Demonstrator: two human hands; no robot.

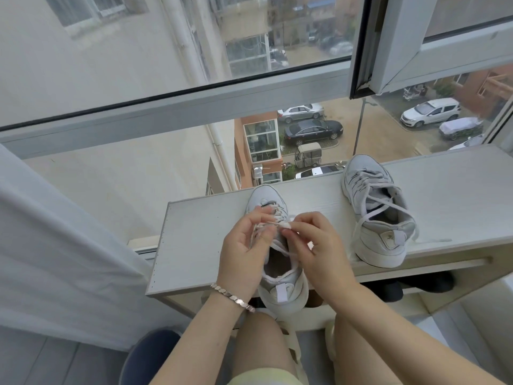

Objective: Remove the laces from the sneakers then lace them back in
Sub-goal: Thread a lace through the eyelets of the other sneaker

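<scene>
Two pale grey sneakers stand on a white shelf top (200, 245). The near sneaker (283, 290) points away from me, its heel hanging over the shelf's front edge. Its white lace (280, 223) is threaded through the eyelets. My left hand (244, 245) pinches the lace on the sneaker's left side. My right hand (316, 245) pinches the lace's end over the tongue. The second sneaker (380, 215) stands to the right, laced, its loose lace ends (427, 240) trailing on the shelf.
The shelf stands against a big window (194, 101), with an open sash (416, 51) at the upper right. A white curtain (55, 245) hangs at the left. Dark shoes (416, 284) lie under the shelf top. My knees are below the shelf's front edge.
</scene>
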